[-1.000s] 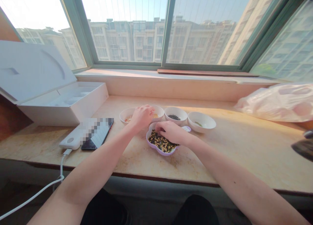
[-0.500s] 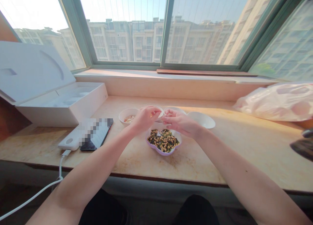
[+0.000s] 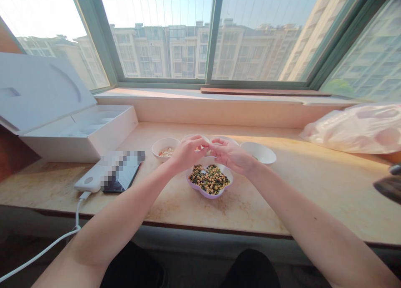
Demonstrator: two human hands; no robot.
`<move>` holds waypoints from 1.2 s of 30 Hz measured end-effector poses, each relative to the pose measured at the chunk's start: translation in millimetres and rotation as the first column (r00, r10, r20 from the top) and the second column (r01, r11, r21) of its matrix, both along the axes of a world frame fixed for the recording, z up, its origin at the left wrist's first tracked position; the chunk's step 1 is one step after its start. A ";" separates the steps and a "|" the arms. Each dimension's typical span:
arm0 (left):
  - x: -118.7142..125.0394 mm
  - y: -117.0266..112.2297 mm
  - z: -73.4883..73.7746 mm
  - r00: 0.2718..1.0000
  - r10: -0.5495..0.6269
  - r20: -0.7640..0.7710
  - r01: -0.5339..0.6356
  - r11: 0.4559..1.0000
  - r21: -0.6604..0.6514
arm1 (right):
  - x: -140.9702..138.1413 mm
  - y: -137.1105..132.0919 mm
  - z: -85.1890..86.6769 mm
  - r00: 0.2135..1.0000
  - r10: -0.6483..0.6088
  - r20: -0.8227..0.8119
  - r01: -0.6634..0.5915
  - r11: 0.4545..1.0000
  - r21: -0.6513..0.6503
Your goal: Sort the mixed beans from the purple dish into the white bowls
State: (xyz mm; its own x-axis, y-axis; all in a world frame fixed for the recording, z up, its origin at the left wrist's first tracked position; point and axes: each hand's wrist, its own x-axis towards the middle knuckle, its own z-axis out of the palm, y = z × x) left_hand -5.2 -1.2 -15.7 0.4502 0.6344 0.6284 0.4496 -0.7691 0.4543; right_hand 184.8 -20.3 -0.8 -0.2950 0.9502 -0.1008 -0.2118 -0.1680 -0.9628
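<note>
My left hand (image 3: 191,152) and my right hand (image 3: 231,155) meet at the fingertips, just behind and above a purple-edged, flower-shaped bowl (image 3: 210,195). Mixed beans (image 3: 209,179), tan, green and black, fill much of that bowl. The fingers of my left hand are pinched together. My right hand is cupped, its fingers curled inward. Whatever lies between the fingers is too small to make out. Just behind my hands stand white bowls, partly covered by them. One white bowl (image 3: 156,151) at the left contains pale pieces; another white bowl (image 3: 266,153) sits at the right.
At the left are an open white box (image 3: 115,131), a white power bank (image 3: 89,177) with a cable (image 3: 46,252), and a phone (image 3: 125,179). A plastic bag (image 3: 354,129) lies at the right, with a dark object (image 3: 388,188) near the edge. Windows stand behind the counter (image 3: 313,188).
My hands have come closer together, and their fingertips now touch. The fingers of my right hand have curled in more. The bowls stay where they were.
</note>
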 end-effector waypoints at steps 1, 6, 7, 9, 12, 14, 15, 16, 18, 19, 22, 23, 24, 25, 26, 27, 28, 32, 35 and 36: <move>-0.9 1.3 0.0 0.999 0.024 -0.028 -0.024 1.000 0.005 | -0.1 1.1 -2.0 0.998 -0.033 0.059 0.031 0.999 0.034; -8.4 10.1 5.2 0.922 0.291 -0.254 -0.288 0.956 0.049 | -2.0 2.1 -14.1 0.819 -0.101 0.565 -0.130 0.926 0.354; -9.8 11.8 6.4 0.894 0.336 -0.297 -0.332 0.941 0.064 | -3.2 0.6 -15.8 0.739 -0.122 0.663 -0.225 0.883 0.413; -11.6 14.5 8.3 0.843 0.394 -0.365 -0.389 0.917 0.092 | -6.5 -3.8 -17.4 0.585 -0.192 0.788 -0.403 0.774 0.488; -11.2 16.2 9.4 0.793 0.420 -0.440 -0.415 0.903 0.114 | -12.0 -10.9 -17.0 0.441 -0.232 0.867 -0.570 0.673 0.471; -9.8 16.4 9.2 0.777 0.415 -0.474 -0.412 0.904 0.116 | -15.0 -14.1 -16.9 0.400 -0.212 0.892 -0.623 0.651 0.434; -9.0 16.5 9.0 0.773 0.411 -0.484 -0.409 0.905 0.115 | -16.1 -14.9 -17.4 0.399 -0.201 0.895 -0.638 0.640 0.429; -8.5 16.5 8.7 0.773 0.407 -0.487 -0.407 0.907 0.112 | -17.0 -15.2 -18.2 0.409 -0.190 0.892 -0.650 0.626 0.431; -8.0 16.7 7.9 0.783 0.400 -0.476 -0.401 0.910 0.106 | -18.1 -14.3 -20.8 0.439 -0.164 0.883 -0.665 0.601 0.443; -8.1 17.0 7.3 0.791 0.395 -0.467 -0.396 0.913 0.101 | -18.3 -13.2 -22.4 0.450 -0.153 0.880 -0.667 0.598 0.445; -8.5 18.0 5.0 0.815 0.375 -0.442 -0.379 0.922 0.083 | -17.9 -8.8 -27.4 0.460 -0.121 0.880 -0.667 0.607 0.432; -8.6 18.5 3.9 0.822 0.369 -0.434 -0.374 0.924 0.077 | -17.6 -7.6 -28.8 0.467 -0.114 0.877 -0.665 0.608 0.433; -8.7 19.0 2.8 0.829 0.365 -0.424 -0.370 0.926 0.072 | -17.4 -6.7 -29.9 0.480 -0.108 0.871 -0.660 0.609 0.439; -8.6 19.5 1.7 0.835 0.362 -0.415 -0.368 0.927 0.069 | -17.3 -6.2 -30.6 0.497 -0.102 0.862 -0.652 0.611 0.449; -8.6 20.1 0.6 0.841 0.360 -0.405 -0.365 0.929 0.067 | -17.3 -6.1 -31.0 0.518 -0.098 0.850 -0.641 0.613 0.461; -8.7 20.6 -0.5 0.847 0.358 -0.394 -0.363 0.930 0.065 | -17.4 -6.5 -30.9 0.542 -0.093 0.835 -0.628 0.616 0.476; -8.8 21.1 -1.3 0.852 0.357 -0.382 -0.361 0.930 0.064 | -17.7 -7.4 -30.3 0.566 -0.089 0.819 -0.612 0.621 0.490; -10.1 21.0 -2.4 0.880 0.331 -0.339 -0.330 0.942 0.062 | -18.3 -13.0 -25.0 0.633 -0.063 0.771 -0.553 0.659 0.509; -10.8 17.1 -0.3 0.908 0.273 -0.317 -0.274 0.961 0.042 | -16.9 -16.3 -20.7 0.627 0.013 0.779 -0.564 0.698 0.442; -10.9 15.1 1.0 0.917 0.250 -0.312 -0.253 0.967 0.030 | -15.9 -16.7 -19.6 0.630 0.040 0.775 -0.568 0.705 0.425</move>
